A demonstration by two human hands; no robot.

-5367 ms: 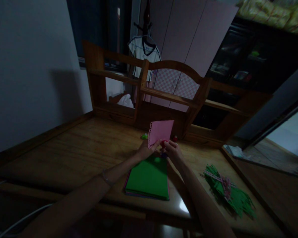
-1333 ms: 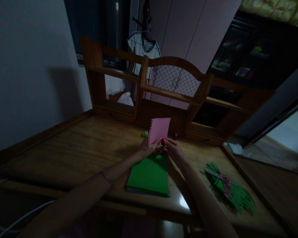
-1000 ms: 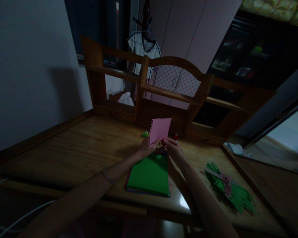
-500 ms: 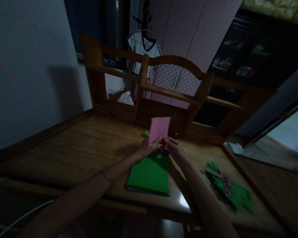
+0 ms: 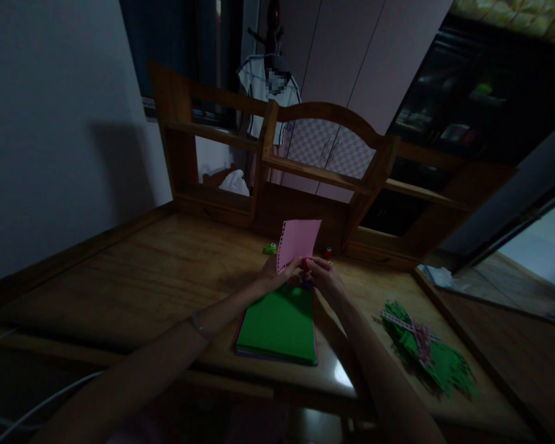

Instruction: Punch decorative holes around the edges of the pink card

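A pink sheet (image 5: 300,239) with a row of punched holes along its left edge stands upright in my left hand (image 5: 277,275), whose fingers are closed on its lower part. My right hand (image 5: 324,275) is closed on a small red object (image 5: 307,264) at the sheet's lower right corner; its exact shape is partly hidden by the fingers. Just below both hands lies a stack of sheets with a green one (image 5: 277,327) on top and pink and purple edges under it.
Green and pink paper strips (image 5: 425,348) are heaped on the table (image 5: 143,265) at the right. Behind my hands are a small green item (image 5: 270,249) and a red one (image 5: 327,253). A wooden shelf unit (image 5: 314,166) rises at the table's back.
The pink sheet's top has tilted slightly to the right. Both hands have stayed in nearly the same place with their holds unchanged.
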